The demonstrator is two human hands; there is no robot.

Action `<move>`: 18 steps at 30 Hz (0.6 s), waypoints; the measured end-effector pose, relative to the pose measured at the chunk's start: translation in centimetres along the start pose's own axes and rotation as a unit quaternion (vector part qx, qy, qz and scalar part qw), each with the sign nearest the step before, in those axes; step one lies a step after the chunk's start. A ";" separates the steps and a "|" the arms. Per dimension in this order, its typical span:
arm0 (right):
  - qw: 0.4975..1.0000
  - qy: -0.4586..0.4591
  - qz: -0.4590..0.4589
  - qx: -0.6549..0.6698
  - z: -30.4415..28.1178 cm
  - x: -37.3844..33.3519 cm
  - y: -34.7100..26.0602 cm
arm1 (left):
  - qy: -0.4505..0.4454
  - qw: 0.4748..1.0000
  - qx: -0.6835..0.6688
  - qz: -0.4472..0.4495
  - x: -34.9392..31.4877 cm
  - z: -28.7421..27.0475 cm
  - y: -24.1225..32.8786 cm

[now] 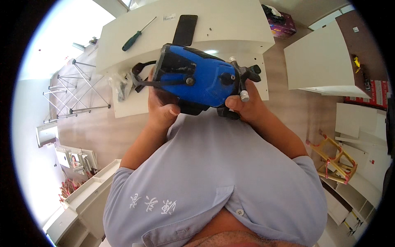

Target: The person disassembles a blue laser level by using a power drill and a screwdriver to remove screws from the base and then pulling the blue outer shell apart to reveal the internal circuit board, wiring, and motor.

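I hold a blue and black power tool (197,76) in front of my chest with both hands. My left hand (161,109) grips its left end, thumb on the underside, beside a black strap loop (139,76). My right hand (246,105) clasps the right end, where black knobs and a small white cylindrical part (244,95) stick out. Beyond the tool lies a white board (230,24) carrying a green-handled screwdriver (135,36) and a black phone (185,29).
More white panels (317,61) lie on the wooden floor to the right, with a yellow tool (357,61) on a brown board. A folding metal frame (78,88) stands at left. A yellow wooden rack (335,160) and white shelf parts (88,185) lie nearby.
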State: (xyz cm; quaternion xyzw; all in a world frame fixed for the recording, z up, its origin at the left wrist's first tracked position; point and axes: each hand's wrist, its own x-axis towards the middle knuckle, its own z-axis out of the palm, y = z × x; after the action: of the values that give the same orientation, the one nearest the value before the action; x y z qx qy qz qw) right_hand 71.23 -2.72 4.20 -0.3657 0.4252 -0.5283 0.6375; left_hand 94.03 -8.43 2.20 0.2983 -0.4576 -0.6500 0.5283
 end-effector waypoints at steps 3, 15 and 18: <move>0.998 0.002 0.055 0.019 -0.3 0.6 0.9 | -0.017 1.000 -0.012 -0.002 0.9 -1.0 -0.8; 0.968 -0.162 0.008 -0.190 0.5 4.8 2.6 | -0.056 0.966 -0.181 -0.178 5.2 -9.5 -3.2; 0.925 -0.246 0.061 -0.282 -1.1 4.3 1.6 | -0.063 0.957 -0.229 -0.168 4.5 -12.8 -4.4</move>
State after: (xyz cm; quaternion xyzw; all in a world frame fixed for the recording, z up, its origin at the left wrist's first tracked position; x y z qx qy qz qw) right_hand 71.18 -6.66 1.65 -0.6220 0.4084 -0.2397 0.6236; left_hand 102.14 -16.26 -6.50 0.2006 -0.2720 -0.8343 0.4355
